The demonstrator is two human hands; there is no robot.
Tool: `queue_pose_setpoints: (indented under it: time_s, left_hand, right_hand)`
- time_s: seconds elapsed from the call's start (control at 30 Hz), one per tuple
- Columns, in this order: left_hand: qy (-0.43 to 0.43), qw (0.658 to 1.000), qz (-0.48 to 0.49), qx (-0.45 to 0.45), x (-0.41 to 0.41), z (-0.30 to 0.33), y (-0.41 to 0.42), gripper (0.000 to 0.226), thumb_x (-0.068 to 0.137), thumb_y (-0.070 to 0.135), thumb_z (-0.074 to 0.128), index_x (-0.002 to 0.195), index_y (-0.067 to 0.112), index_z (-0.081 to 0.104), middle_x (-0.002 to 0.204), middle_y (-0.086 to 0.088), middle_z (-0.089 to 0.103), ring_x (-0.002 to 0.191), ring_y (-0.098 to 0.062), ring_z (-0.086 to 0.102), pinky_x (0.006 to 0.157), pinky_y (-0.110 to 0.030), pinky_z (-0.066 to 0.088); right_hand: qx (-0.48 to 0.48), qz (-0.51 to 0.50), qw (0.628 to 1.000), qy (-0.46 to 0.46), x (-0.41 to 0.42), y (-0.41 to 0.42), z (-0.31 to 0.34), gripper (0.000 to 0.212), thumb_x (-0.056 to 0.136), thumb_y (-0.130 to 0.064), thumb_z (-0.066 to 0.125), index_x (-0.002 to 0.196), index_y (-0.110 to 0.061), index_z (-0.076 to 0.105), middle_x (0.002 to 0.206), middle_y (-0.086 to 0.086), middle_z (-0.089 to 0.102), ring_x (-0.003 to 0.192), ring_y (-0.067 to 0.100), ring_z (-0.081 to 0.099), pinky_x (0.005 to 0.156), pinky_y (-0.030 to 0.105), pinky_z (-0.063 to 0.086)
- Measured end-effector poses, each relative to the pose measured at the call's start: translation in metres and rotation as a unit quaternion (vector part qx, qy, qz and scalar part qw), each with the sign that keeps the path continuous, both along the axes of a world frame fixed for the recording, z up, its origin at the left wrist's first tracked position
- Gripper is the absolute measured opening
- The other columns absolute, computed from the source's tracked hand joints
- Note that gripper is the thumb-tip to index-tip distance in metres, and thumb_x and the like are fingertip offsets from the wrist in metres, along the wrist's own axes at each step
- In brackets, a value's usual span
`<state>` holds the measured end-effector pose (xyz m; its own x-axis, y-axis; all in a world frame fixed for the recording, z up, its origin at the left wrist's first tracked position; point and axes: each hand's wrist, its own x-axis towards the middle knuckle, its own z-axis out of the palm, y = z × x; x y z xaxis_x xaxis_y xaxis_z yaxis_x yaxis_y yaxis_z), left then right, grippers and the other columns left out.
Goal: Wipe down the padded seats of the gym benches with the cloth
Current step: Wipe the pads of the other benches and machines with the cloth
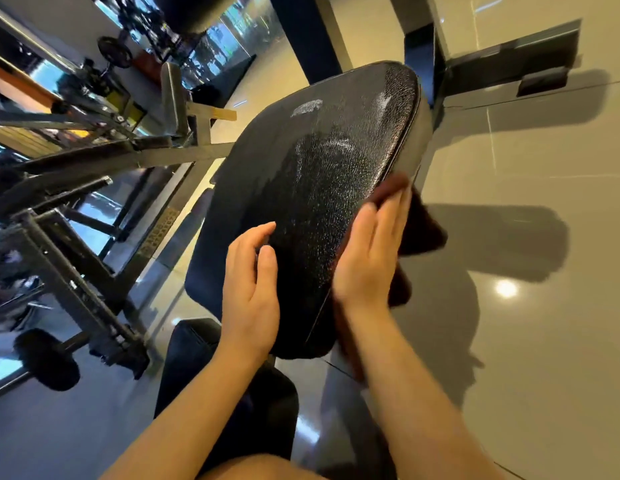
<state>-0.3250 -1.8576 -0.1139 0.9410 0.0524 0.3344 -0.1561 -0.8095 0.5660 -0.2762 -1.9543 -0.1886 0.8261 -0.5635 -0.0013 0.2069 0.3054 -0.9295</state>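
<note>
Padded seat (pixel 322 188): black, grained upholstery with a piped edge, filling the middle of the view and tilted across it; pale streaks and smears show on its upper half. It sits on a dark frame above a glossy tiled floor (pixel 530 209).

Cloth (pixel 423 223): dark brown, bunched against the right edge of the seat. Part of it hangs below the pad edge, and a further fold shows beneath the wrist. It is blurred, so its weave cannot be made out.

Right hand (pixel 367 258): fingers straight and laid together, flat over the cloth, pressing it to the seat's right rim. The fingertips point up along the edge. No fingers curl round the cloth.

Left hand (pixel 249 282): resting at the lower left part of the seat, fingers loosely bent with the tips touching the upholstery, thumb alongside. It holds nothing. The two hands lie apart, one at each side of the pad's near end.

Second pad (pixel 194 358): dark, below the seat and partly behind the left forearm.

Weight machine frame (pixel 94 216): grey steel bars crossing the left side of the view, with a black foam roller (pixel 47 360) on a short bar at the lower left.

Upright grey pad (pixel 173 98): narrow, standing behind the frame at upper left.

Shadow (pixel 492 244): dark shape cast on the tiles to the right of the seat, beside a bright round light reflection (pixel 506 288).
</note>
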Motion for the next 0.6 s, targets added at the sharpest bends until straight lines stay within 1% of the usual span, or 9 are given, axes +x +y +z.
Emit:
queue_pose_setpoints:
  time_s: [0.07,0.1,0.17,0.23,0.27,0.37,0.43,0.53,0.6]
  left_hand:
    - [0.013,1.000,0.019,0.000,-0.009,-0.002,0.016,0.027,0.095,0.037,0.037,0.118,0.044,0.047,0.120,0.025,0.047,0.117,0.010,0.044,0.099,-0.005,0.032]
    - [0.027,0.999,0.029,-0.001,-0.016,-0.006,0.025,0.028,0.094,0.037,0.037,0.120,0.041,0.047,0.120,0.024,0.047,0.115,0.013,0.043,0.097,-0.002,0.031]
    - [0.035,0.998,0.039,0.025,-0.032,-0.016,0.043,0.032,0.095,0.035,0.038,0.124,0.034,0.048,0.122,0.016,0.049,0.114,0.010,0.043,0.097,-0.004,0.032]
    - [0.017,0.997,0.066,0.047,-0.047,-0.025,0.056,0.032,0.098,0.030,0.040,0.128,0.025,0.050,0.124,0.009,0.048,0.112,0.004,0.044,0.098,-0.012,0.036]
    - [0.009,0.996,0.078,0.040,-0.050,-0.027,0.058,0.033,0.098,0.030,0.040,0.129,0.024,0.050,0.124,0.010,0.046,0.111,0.004,0.044,0.096,-0.011,0.037]
    - [-0.004,0.998,0.048,0.035,-0.052,-0.029,0.057,0.036,0.095,0.031,0.037,0.130,0.027,0.046,0.126,0.013,0.042,0.113,0.014,0.038,0.093,-0.001,0.029]
    - [-0.009,0.999,0.032,0.033,-0.052,-0.030,0.058,0.036,0.095,0.030,0.037,0.130,0.026,0.047,0.126,0.011,0.042,0.113,0.017,0.037,0.094,0.002,0.025]
    - [-0.015,0.999,0.033,0.026,-0.052,-0.032,0.061,0.041,0.095,0.030,0.036,0.131,0.017,0.051,0.124,0.010,0.045,0.110,0.010,0.041,0.093,0.001,0.027]
    - [-0.011,0.999,0.028,0.032,-0.052,-0.034,0.062,0.042,0.094,0.031,0.036,0.131,0.016,0.052,0.124,0.011,0.046,0.113,0.004,0.041,0.094,-0.003,0.028]
  right_hand:
    - [0.031,0.008,0.999,0.009,0.031,-0.038,0.023,0.064,0.098,-0.032,0.025,0.154,-0.001,0.016,0.162,0.012,0.014,0.150,0.018,0.010,0.122,0.030,0.003]
    - [0.011,0.014,1.000,0.023,0.042,-0.051,0.030,0.065,0.098,-0.033,0.024,0.154,-0.002,0.015,0.162,0.013,0.015,0.150,0.020,0.011,0.123,0.034,0.004]
    - [-0.002,0.023,0.999,0.031,0.050,-0.056,0.026,0.064,0.099,-0.034,0.023,0.155,-0.005,0.011,0.163,0.010,0.012,0.150,0.018,0.007,0.123,0.036,0.003]
    - [-0.005,0.044,0.999,0.011,0.031,-0.042,0.016,0.064,0.100,-0.035,0.021,0.155,-0.007,0.009,0.164,0.008,0.008,0.150,0.015,0.003,0.123,0.036,0.001]
    - [-0.008,0.041,0.999,0.004,0.018,-0.034,0.014,0.063,0.100,-0.035,0.020,0.155,-0.008,0.008,0.164,0.007,0.007,0.150,0.013,0.002,0.123,0.035,0.000]
    - [-0.003,0.042,0.999,0.004,-0.033,0.006,0.006,0.060,0.101,-0.033,0.020,0.155,-0.011,0.008,0.164,0.003,0.007,0.149,0.005,0.001,0.122,0.026,-0.001]
    - [-0.017,0.029,0.999,0.002,-0.067,0.035,0.001,0.058,0.102,-0.032,0.020,0.155,-0.011,0.008,0.164,0.001,0.007,0.148,0.002,0.000,0.121,0.022,-0.001]
    - [-0.035,0.014,0.999,0.001,-0.101,0.066,-0.005,0.061,0.101,-0.039,0.019,0.154,-0.010,0.007,0.164,0.004,0.007,0.149,0.003,-0.001,0.121,0.024,0.001]
    - [-0.032,0.005,0.999,0.004,-0.106,0.073,-0.004,0.065,0.099,-0.041,0.021,0.154,-0.009,0.010,0.163,0.005,0.009,0.149,0.006,0.001,0.122,0.025,0.003]
